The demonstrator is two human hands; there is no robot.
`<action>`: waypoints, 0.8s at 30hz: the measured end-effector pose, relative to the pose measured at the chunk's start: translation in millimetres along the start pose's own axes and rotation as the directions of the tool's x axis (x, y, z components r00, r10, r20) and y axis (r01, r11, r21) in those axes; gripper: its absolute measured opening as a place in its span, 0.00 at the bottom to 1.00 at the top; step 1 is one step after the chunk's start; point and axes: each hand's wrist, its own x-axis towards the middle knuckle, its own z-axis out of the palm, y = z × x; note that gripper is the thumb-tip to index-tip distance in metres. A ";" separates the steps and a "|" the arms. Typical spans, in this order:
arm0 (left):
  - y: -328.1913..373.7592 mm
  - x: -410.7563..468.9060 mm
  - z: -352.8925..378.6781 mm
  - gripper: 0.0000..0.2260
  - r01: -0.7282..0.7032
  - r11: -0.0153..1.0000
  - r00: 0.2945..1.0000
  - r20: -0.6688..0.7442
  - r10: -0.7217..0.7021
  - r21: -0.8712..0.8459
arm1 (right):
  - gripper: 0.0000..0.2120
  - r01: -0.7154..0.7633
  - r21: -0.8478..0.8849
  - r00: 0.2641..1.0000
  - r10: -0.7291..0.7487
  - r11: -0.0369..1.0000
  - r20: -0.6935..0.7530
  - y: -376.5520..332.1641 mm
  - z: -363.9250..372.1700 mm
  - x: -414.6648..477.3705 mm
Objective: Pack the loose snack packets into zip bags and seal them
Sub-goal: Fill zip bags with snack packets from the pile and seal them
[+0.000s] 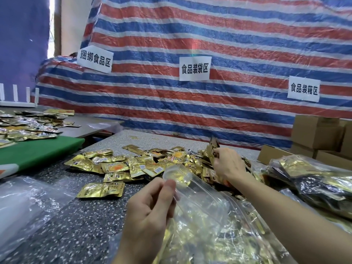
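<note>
Gold snack packets (133, 164) lie in a loose heap on the speckled table (80, 216). My left hand (148, 210) pinches the rim of a clear zip bag (202, 210), holding its mouth open; gold packets show through the bag's lower part. Farther back, my right hand (227, 164) is closed on a bunch of gold packets (212, 149) at the right end of the heap. One packet (102, 189) lies alone, nearer to me than the heap.
Filled clear bags (312, 180) are piled at the right, with cardboard boxes (316, 134) behind. Empty clear bags (24, 208) lie at the left. A green board (38, 151) and another table with packets (28, 124) stand far left. A striped tarp (190, 101) with paper signs closes the back.
</note>
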 end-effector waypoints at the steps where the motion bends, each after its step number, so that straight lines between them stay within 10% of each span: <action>1: 0.6 -0.4 0.1 0.16 0.006 1.000 1.000 0.005 -0.006 -0.001 | 0.16 -0.020 0.036 1.000 0.021 0.999 -0.021 1.4 -5.2 -2.8; 6: 5.0 -1.6 1.5 0.18 0.023 1.000 1.000 0.002 -0.023 -0.015 | 0.17 -0.132 0.407 0.984 0.170 0.904 -0.060 11.9 -24.2 -18.0; 10: 6.9 -1.4 2.2 0.17 0.024 0.999 1.000 -0.005 -0.024 -0.024 | 0.23 -0.298 0.784 0.927 0.362 0.545 0.101 14.8 -44.2 -34.3; 19: 6.2 -0.6 1.7 0.17 0.007 1.000 0.999 -0.035 -0.008 -0.030 | 0.25 -0.322 0.943 0.924 0.241 0.080 0.295 -16.5 -75.0 -74.0; 24: 4.4 0.4 -2.2 0.18 0.027 1.000 0.997 -0.077 -0.027 -0.010 | 0.09 -0.365 0.931 0.927 0.088 -0.001 0.364 -37.0 -79.6 -97.7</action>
